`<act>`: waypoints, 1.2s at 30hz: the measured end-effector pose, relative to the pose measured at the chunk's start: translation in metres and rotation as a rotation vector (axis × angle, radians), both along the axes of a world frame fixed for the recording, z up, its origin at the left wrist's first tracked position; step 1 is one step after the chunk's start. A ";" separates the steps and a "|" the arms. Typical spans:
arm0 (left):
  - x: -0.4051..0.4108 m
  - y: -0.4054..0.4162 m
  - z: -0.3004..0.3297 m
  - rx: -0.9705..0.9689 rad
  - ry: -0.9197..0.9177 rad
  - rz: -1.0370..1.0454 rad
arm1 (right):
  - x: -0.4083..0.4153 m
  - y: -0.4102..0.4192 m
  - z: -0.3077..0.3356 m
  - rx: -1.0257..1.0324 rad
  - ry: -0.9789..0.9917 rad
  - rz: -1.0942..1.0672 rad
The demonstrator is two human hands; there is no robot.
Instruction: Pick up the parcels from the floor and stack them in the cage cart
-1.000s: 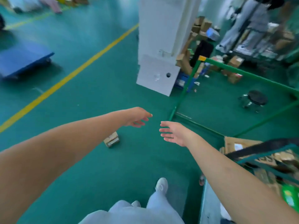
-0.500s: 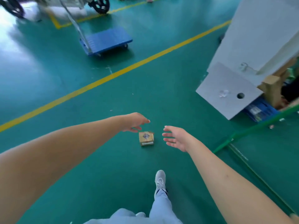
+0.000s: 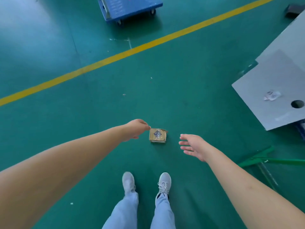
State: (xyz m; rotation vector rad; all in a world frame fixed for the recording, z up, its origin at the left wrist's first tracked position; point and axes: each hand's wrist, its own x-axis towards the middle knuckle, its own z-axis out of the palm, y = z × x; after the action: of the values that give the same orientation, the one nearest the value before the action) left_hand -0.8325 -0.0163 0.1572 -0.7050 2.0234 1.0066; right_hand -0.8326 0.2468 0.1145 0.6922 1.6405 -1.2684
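Head view: both bare arms reach forward and down over the green floor [image 3: 181, 83]. The left hand [image 3: 136, 129] is stretched out with its fingertips at the upper left corner of the parcel [image 3: 157, 135]; whether they touch it cannot be told, and its grip holds nothing. The right hand [image 3: 194, 146] hangs to the parcel's right, apart from it, palm turned inward, fingers straight and spread, its grip open. The parcel, a small taped brown box, sits flat on the floor just ahead of the person's two shoes [image 3: 162, 183]. Bare floor lies all around it. A yellow line [image 3: 132, 50] crosses beyond, with a blue trolley [image 3: 130, 7] past it. A grey panel [image 3: 270, 90] stands at right, green cart bars [image 3: 272, 161] below it.
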 end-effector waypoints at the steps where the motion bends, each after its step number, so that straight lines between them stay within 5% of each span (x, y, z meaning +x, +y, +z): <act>1: -0.004 -0.006 -0.018 0.005 -0.014 0.018 | -0.006 -0.004 -0.014 0.013 -0.005 0.016; 15: -0.076 -0.078 -0.350 0.111 -0.211 0.097 | -0.049 -0.085 -0.323 0.125 -0.166 0.026; 27: -0.064 -0.064 -0.615 0.143 -0.325 0.220 | -0.074 -0.104 -0.552 0.233 -0.042 -0.082; 36: -0.062 -0.032 -0.668 0.195 -0.299 0.191 | -0.069 -0.105 -0.608 0.104 -0.087 -0.225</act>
State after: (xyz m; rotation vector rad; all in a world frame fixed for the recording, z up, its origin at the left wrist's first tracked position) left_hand -0.8945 -0.0488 -0.5109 -0.8965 1.6006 1.1167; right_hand -0.9017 0.1415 -0.4932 1.0054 1.5988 -1.2972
